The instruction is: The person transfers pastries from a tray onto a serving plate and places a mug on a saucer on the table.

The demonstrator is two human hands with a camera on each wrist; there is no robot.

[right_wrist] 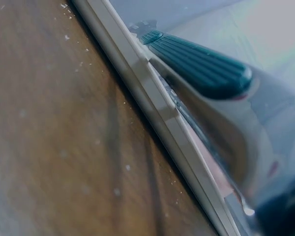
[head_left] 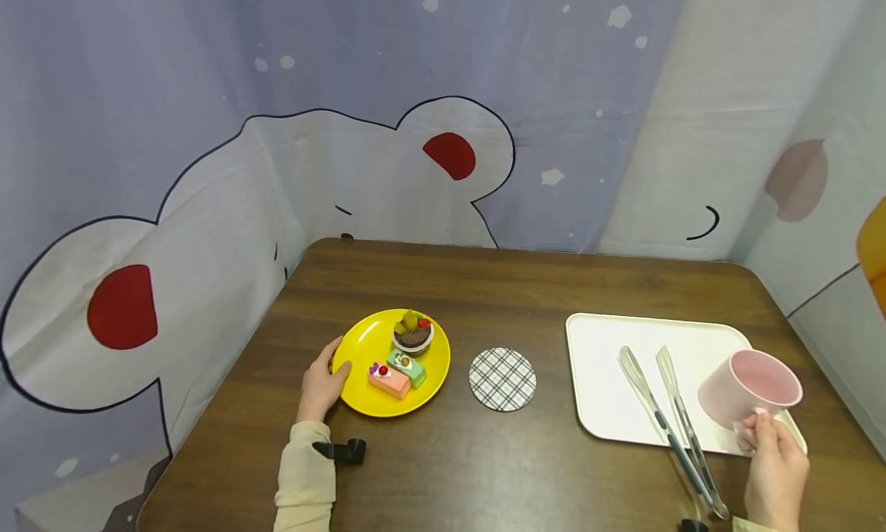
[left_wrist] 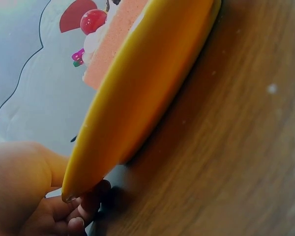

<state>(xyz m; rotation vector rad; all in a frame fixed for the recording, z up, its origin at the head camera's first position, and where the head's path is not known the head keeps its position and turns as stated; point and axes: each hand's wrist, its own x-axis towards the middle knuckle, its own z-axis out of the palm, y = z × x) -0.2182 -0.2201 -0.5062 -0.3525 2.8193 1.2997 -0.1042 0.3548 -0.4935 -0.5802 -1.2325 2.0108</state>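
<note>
At the left, my left hand (head_left: 321, 384) pinches the rim of a yellow plate (head_left: 356, 359), thumb above and fingers curled beneath in the left wrist view. On the plate sit a pink toy cake slice (head_left: 393, 384) with a red berry, a green slice (head_left: 410, 369) and a chocolate cupcake (head_left: 413, 337) with fruit on top. My right hand (head_left: 778, 470) grips the handle of a pink mug (head_left: 727, 394), tilted over the right part of a white tray (head_left: 595, 370). Metal tongs (head_left: 651, 401) with dark green grips lie across the tray, their handle end past its near edge.
Between plate and tray, a round checked coaster (head_left: 502, 379) lies on the brown wooden table (head_left: 484, 463). A printed curtain (head_left: 554, 94) hangs behind the table's far edge and along its sides.
</note>
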